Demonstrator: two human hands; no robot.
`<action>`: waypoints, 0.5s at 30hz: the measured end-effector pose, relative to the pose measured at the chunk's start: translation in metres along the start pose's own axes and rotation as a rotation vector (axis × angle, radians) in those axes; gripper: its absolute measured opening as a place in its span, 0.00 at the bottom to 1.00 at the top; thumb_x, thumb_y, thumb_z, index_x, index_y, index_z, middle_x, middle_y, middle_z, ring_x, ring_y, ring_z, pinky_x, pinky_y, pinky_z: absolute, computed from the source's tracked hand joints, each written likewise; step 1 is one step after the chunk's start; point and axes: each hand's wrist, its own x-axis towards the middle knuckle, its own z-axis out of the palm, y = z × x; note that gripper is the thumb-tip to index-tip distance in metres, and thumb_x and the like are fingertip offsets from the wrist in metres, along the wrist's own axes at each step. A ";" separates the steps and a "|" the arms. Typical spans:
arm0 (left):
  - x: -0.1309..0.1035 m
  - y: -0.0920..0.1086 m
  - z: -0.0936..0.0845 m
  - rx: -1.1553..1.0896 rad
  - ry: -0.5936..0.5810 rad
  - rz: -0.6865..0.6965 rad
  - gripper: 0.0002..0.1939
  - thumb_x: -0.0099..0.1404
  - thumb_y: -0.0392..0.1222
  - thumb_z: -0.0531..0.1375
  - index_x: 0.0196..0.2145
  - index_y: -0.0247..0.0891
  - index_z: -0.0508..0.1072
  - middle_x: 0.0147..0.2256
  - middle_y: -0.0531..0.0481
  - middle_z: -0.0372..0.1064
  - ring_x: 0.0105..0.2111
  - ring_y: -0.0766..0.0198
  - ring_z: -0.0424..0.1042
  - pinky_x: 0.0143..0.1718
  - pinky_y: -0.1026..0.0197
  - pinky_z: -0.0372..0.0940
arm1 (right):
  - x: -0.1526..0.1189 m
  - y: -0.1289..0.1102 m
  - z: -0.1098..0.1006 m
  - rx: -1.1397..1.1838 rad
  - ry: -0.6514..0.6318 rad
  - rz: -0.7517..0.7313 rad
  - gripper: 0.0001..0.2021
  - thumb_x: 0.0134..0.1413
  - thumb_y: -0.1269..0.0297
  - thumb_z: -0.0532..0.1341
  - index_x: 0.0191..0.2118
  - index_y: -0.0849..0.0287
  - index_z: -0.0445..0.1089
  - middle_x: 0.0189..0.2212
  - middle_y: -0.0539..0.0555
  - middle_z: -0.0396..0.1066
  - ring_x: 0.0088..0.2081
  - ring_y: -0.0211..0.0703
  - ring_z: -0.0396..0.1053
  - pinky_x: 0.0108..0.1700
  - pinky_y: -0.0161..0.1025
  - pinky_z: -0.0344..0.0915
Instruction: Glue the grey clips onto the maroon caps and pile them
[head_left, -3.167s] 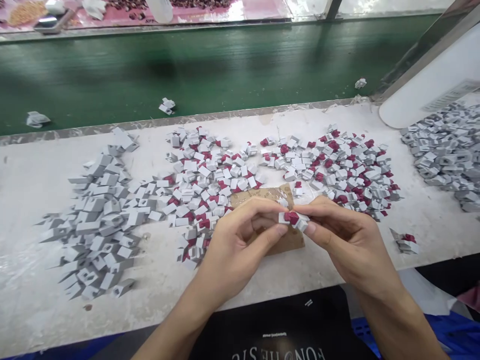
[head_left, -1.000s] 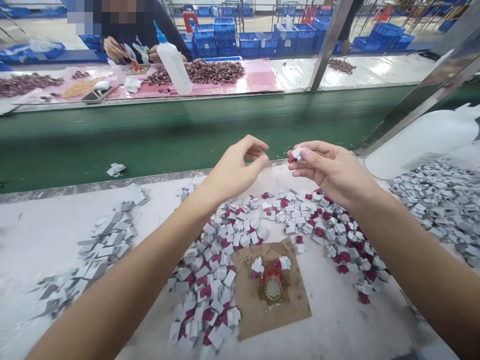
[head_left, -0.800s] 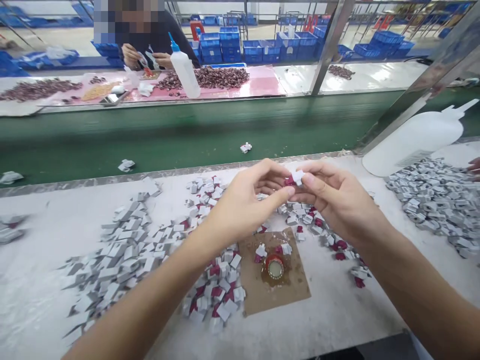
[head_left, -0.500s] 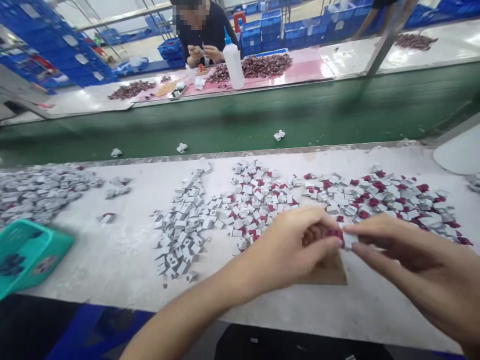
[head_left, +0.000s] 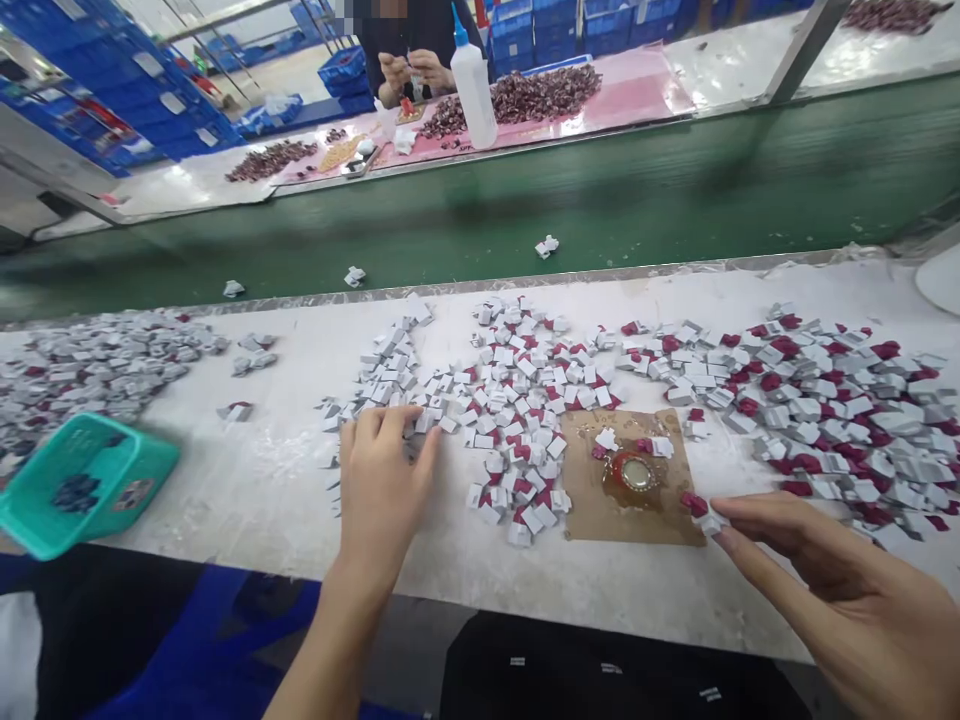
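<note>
Pinched between the thumb and fingers of my right hand (head_left: 810,560) is a small grey-white and dark red piece (head_left: 703,514), just off the right edge of a brown cardboard square (head_left: 592,520). On that cardboard sit a small round cap-like dish (head_left: 637,473) in a wet brown patch and a few loose pieces (head_left: 654,447). My left hand (head_left: 386,475) lies over a heap of plain grey-white pieces (head_left: 386,365), thumb and fingers apart; nothing shows in its grasp. Part of the heap is hidden beneath it. Grey-and-red pieces (head_left: 517,420) lie heaped between my hands.
A teal basket (head_left: 142,470) with dark pieces stands at the left, before another grey heap (head_left: 112,360). More grey-and-red pieces (head_left: 817,400) spread at the right. Beyond a green strip (head_left: 450,220), a person's hands (head_left: 412,72) work near a white bottle (head_left: 474,95).
My left hand has left the right hand and moved left to the grey heap. My right hand keeps a grey-and-red piece, slightly lower. The cardboard and dish are now uncovered.
</note>
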 end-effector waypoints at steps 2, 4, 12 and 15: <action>-0.002 0.000 0.000 -0.077 -0.001 -0.011 0.09 0.75 0.47 0.62 0.47 0.44 0.79 0.48 0.36 0.79 0.54 0.34 0.76 0.61 0.33 0.71 | 0.001 -0.005 0.002 0.003 0.000 0.003 0.07 0.68 0.51 0.76 0.44 0.45 0.90 0.42 0.50 0.90 0.39 0.45 0.89 0.45 0.31 0.87; -0.003 0.008 -0.003 -0.207 -0.025 -0.062 0.09 0.75 0.49 0.64 0.47 0.44 0.80 0.47 0.38 0.80 0.51 0.39 0.78 0.57 0.38 0.74 | 0.001 -0.010 0.003 0.007 0.003 0.000 0.06 0.69 0.52 0.76 0.44 0.44 0.90 0.42 0.49 0.90 0.40 0.44 0.89 0.46 0.30 0.86; -0.012 0.052 -0.019 -1.086 -0.360 -0.416 0.22 0.68 0.62 0.80 0.50 0.46 0.85 0.33 0.51 0.77 0.35 0.58 0.78 0.40 0.58 0.78 | 0.006 -0.024 0.012 0.014 -0.044 -0.069 0.08 0.77 0.62 0.72 0.54 0.37 0.86 0.50 0.45 0.88 0.51 0.41 0.86 0.54 0.34 0.82; -0.014 0.060 -0.016 -1.206 -0.447 -0.502 0.23 0.66 0.61 0.82 0.50 0.46 0.88 0.35 0.49 0.80 0.37 0.59 0.80 0.40 0.60 0.80 | 0.011 -0.029 0.018 0.026 -0.064 -0.069 0.10 0.78 0.65 0.71 0.54 0.39 0.86 0.48 0.45 0.87 0.48 0.41 0.85 0.52 0.36 0.81</action>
